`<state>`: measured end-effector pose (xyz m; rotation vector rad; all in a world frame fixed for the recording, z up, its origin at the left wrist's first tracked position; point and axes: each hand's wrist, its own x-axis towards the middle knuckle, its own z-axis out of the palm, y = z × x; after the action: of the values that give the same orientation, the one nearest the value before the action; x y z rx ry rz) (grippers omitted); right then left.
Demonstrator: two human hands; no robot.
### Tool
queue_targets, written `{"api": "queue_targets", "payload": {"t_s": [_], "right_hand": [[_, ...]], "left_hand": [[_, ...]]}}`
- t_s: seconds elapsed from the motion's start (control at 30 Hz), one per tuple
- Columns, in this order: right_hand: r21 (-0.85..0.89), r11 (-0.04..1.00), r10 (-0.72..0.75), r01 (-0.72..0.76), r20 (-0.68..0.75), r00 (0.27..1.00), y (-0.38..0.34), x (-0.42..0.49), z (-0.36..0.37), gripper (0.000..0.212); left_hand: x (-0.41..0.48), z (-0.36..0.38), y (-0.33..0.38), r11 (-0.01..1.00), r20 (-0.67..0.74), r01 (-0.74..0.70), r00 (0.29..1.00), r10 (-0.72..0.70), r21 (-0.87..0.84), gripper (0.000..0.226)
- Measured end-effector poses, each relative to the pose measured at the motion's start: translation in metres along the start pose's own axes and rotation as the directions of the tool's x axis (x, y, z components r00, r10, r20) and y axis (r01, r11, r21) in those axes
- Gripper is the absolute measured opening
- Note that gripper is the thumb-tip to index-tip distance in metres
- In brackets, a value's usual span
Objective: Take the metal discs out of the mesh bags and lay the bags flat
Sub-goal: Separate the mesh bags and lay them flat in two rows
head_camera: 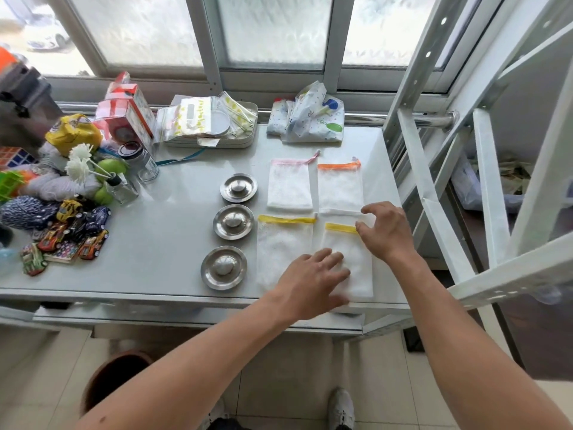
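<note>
Three metal discs lie in a column on the grey table [155, 243]: a far disc [238, 187], a middle disc [233, 221] and a near disc [224, 267]. To their right several white mesh bags lie flat: a pink-trimmed bag [289, 187], an orange-trimmed bag [340, 187], a yellow-trimmed bag [283, 243] and a second yellow-trimmed bag [356, 262]. My left hand [310, 282] rests flat, fingers spread, on the near end of that second yellow bag. My right hand [384, 232] hovers at its top right corner, fingers curled and apart, holding nothing.
Toy cars [77, 231], yarn, a glass jar [139, 161] and boxes crowd the table's left side. A tray of zip bags [210, 122] and a patterned cloth bundle [310, 119] sit at the back. A white metal frame [434, 181] stands at the right edge.
</note>
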<state>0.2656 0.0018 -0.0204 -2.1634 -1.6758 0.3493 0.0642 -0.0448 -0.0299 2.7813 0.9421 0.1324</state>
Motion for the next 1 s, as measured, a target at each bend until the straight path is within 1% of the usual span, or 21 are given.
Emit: {"api": "queue_targets", "payload": {"t_s": [0.1, 0.2, 0.27, 0.37, 0.43, 0.57, 0.63, 0.7, 0.77, 0.8, 0.87, 0.9, 0.93, 1.0], "right_hand": [[0.066, 0.996, 0.066, -0.066, -0.01, 0.998, 0.003, -0.004, 0.0, 0.041], [0.244, 0.949, 0.217, -0.198, -0.052, 0.975, 0.01, -0.009, 0.001, 0.038], [0.312, 0.919, 0.275, -0.241, -0.072, 0.959, 0.014, -0.012, 0.003, 0.035], [0.296, 0.931, 0.245, -0.215, -0.066, 0.967, 0.012, -0.012, 0.004, 0.031], [0.291, 0.935, 0.233, -0.203, -0.073, 0.97, 0.01, -0.011, 0.004, 0.03], [0.299, 0.932, 0.239, -0.203, -0.09, 0.967, 0.01, -0.008, 0.004, 0.03], [0.3, 0.933, 0.236, -0.201, -0.085, 0.968, 0.01, -0.008, 0.003, 0.031], [0.315, 0.929, 0.232, -0.194, -0.09, 0.968, 0.008, -0.01, 0.003, 0.033], [0.315, 0.936, 0.206, -0.159, -0.123, 0.971, 0.006, -0.015, 0.003, 0.036], [0.295, 0.947, 0.173, -0.124, -0.148, 0.974, 0.004, -0.018, 0.004, 0.036], [0.229, 0.973, 0.07, -0.027, -0.184, 0.98, 0.0, -0.026, 0.007, 0.037], [0.199, 0.98, 0.017, 0.019, -0.18, 0.984, -0.004, -0.03, 0.008, 0.037], [0.173, 0.983, -0.031, 0.059, -0.165, 0.986, -0.008, -0.034, 0.01, 0.038], [0.105, 0.985, -0.122, 0.136, -0.128, 0.984, -0.017, -0.042, 0.015, 0.041]], "left_hand": [[0.004, 0.002, 0.009, 0.999, -0.043, 0.045, 0.998, -0.043, 0.029, 0.042], [0.004, 0.009, 0.021, 0.992, -0.063, 0.11, 0.992, -0.106, 0.067, 0.042], [0.003, 0.014, 0.031, 0.982, -0.086, 0.168, 0.983, -0.16, 0.091, 0.04], [0.003, 0.026, 0.049, 0.985, -0.112, 0.144, 0.985, -0.134, 0.091, 0.036], [0.003, 0.032, 0.056, 0.988, -0.105, 0.137, 0.986, -0.129, 0.072, 0.037], [0.003, 0.032, 0.057, 0.978, -0.083, 0.206, 0.976, -0.202, 0.039, 0.045], [0.004, 0.028, 0.055, 0.978, -0.101, 0.209, 0.973, -0.206, 0.021, 0.039], [0.002, 0.024, 0.052, 0.981, -0.148, 0.193, 0.969, -0.195, -0.028, 0.031], [-0.003, 0.016, 0.047, 0.976, -0.197, 0.204, 0.956, -0.215, -0.076, 0.033], [-0.007, 0.01, 0.042, 0.968, -0.218, 0.234, 0.943, -0.249, -0.093, 0.035], [-0.012, -0.001, 0.026, 0.934, -0.231, 0.339, 0.905, -0.357, -0.113, 0.041], [-0.014, -0.006, 0.017, 0.907, -0.198, 0.406, 0.886, -0.42, -0.11, 0.045], [-0.016, -0.01, 0.006, 0.877, -0.135, 0.471, 0.867, -0.48, -0.091, 0.05], [-0.021, -0.014, -0.011, 0.829, 0.019, 0.559, 0.829, -0.559, -0.019, 0.061]]}}
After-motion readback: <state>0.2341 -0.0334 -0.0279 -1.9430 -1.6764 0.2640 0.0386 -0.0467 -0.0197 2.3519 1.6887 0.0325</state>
